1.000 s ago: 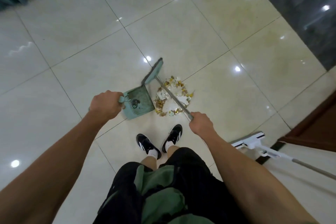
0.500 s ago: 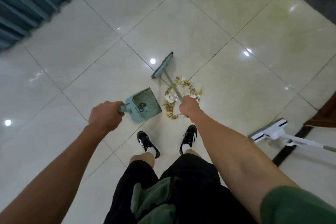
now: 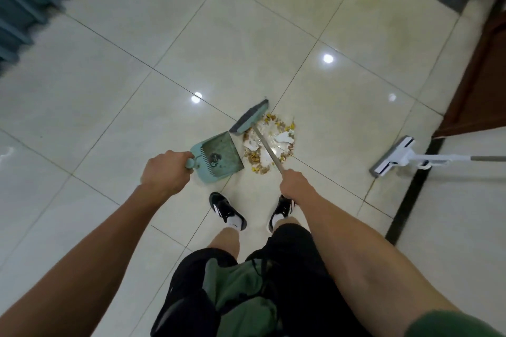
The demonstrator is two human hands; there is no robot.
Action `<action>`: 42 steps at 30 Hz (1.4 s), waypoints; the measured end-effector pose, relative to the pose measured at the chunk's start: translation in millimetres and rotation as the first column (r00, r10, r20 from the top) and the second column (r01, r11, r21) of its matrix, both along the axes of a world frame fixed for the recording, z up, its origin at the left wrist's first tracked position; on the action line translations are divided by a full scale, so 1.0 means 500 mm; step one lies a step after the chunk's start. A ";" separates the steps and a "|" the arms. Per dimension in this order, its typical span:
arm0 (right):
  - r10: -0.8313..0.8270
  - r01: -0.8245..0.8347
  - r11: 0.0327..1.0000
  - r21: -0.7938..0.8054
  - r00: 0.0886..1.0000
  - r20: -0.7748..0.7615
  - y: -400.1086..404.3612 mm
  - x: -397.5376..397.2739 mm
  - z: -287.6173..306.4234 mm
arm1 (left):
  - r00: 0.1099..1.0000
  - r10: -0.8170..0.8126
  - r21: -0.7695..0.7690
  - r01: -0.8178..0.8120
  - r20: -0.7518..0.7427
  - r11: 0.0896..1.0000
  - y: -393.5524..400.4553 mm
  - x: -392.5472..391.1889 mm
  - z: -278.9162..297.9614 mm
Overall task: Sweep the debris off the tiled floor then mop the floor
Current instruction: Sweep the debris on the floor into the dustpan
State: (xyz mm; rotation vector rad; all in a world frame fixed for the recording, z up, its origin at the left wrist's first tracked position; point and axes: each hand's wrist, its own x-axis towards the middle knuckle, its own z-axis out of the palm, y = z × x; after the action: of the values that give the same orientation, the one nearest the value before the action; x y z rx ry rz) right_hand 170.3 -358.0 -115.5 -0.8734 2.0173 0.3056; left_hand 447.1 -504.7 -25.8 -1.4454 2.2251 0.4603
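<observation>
Over on your left, your left hand (image 3: 165, 172) is wrapped tight round the stub handle of the teal dustpan (image 3: 217, 156), and the pan sits on the tiled floor (image 3: 109, 76) with its open lip facing the pile. Watch that lip: if it isn't pressed flat to the tile, the fine bits will slide straight under it rather than in. There's already a dark clump lying inside near the comb teeth, so tip the pan forward and you risk spilling that back out.

Moving to the middle, the debris (image 3: 269, 145), yellowish crumbs with white scraps, lies in a heap just beside the pan's right edge, in front of your shoes (image 3: 227, 210). The broom head (image 3: 249, 120) rests at the pile's far-left corner, near the pan's top corner, not behind the whole heap. Pull from there and I'd expect only the near side to go in, with the rest smeared toward your feet. A hard flick could scatter the light scraps across the glossy tile.

Your right hand (image 3: 294, 185) is closed round the broom's shaft, low down, so strokes will be short.

Far right, the mop (image 3: 391, 157) lies flat on the floor, well apart from the pile. Step back carelessly and its pole is a trip hazard.
</observation>
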 end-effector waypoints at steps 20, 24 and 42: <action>-0.096 0.096 0.995 0.003 0.994 -0.060 0.203 0.029 0.032 | 0.978 -0.203 -0.031 0.205 0.058 0.978 0.056 -0.038 0.002; -0.118 0.114 0.992 -0.062 0.991 -0.056 0.205 0.032 0.042 | 0.974 -0.218 -0.034 0.221 0.062 0.975 0.074 -0.058 0.005; -0.376 0.372 0.916 -0.153 0.927 -0.001 0.071 -0.045 0.029 | 0.976 -0.214 -0.068 0.217 0.046 0.974 0.133 -0.070 0.019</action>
State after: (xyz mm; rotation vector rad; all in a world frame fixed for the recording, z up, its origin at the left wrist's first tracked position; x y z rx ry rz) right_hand 147.7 -322.6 -101.0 -0.5539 2.2051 -0.0507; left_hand 412.0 -438.4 -16.3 -1.2171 2.3552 0.2800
